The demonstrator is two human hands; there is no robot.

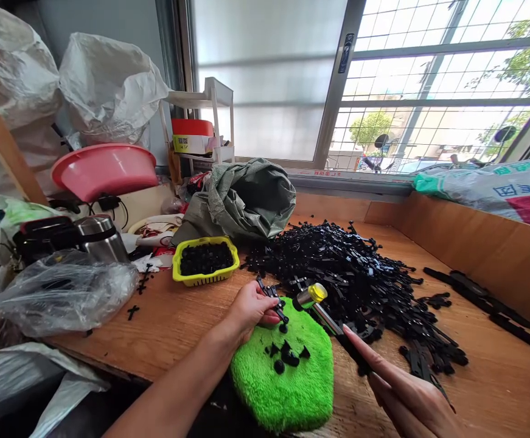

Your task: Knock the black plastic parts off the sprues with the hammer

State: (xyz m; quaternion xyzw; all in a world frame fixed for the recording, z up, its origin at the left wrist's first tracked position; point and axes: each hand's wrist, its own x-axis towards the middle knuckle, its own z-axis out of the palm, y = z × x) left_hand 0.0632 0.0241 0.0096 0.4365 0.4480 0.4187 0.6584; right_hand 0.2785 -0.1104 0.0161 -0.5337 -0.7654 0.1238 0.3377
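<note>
Pinching a black part [274, 298], the left hand [258, 307] has its fingers closed over the part's near end, above the green pad [287, 365]. The right hand [395, 377] grips the hammer [331, 319], its head beside the part.

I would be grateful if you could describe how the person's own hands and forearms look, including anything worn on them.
Both the left hand and the right hand are bare, without gloves. The left forearm shows no sleeve, watch or bracelet. The right forearm is out of view.
</note>
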